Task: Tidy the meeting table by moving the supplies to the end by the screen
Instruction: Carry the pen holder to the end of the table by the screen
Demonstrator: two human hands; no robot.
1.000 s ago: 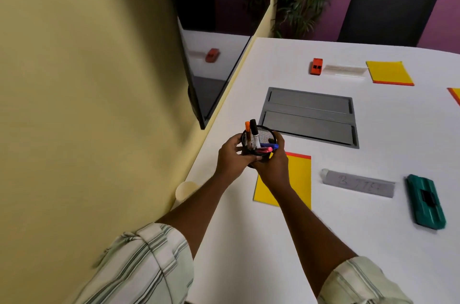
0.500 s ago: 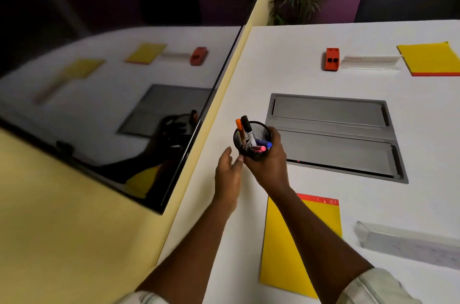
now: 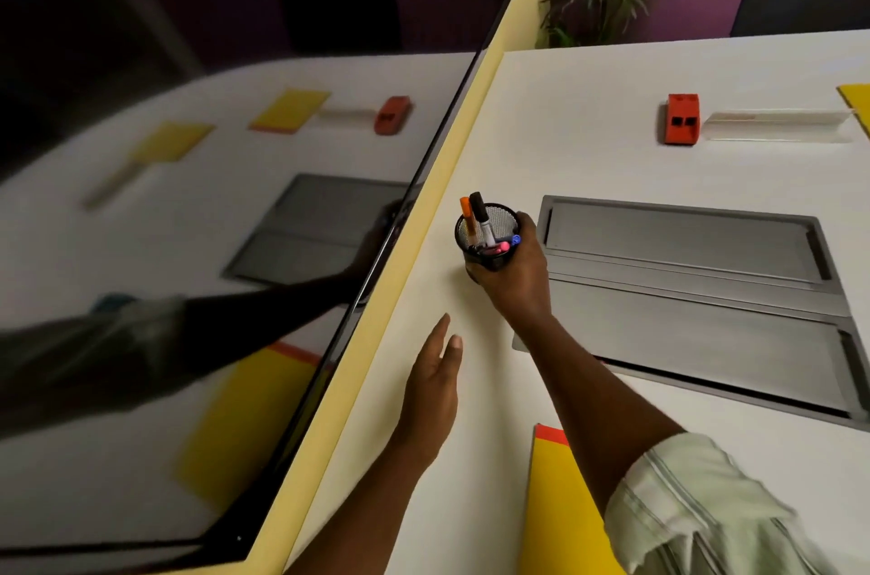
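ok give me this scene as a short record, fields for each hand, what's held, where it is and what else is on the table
right hand: wrapped around the black mesh pen cup
left hand: open, empty, apart from the cup
cup contents: orange marker, black-capped marker, more lying low inside
cup position: on or just above the white table, near the edge by the dark wall screen; contact unclear
other items: orange block, clear name holder, yellow pad, grey cable hatch
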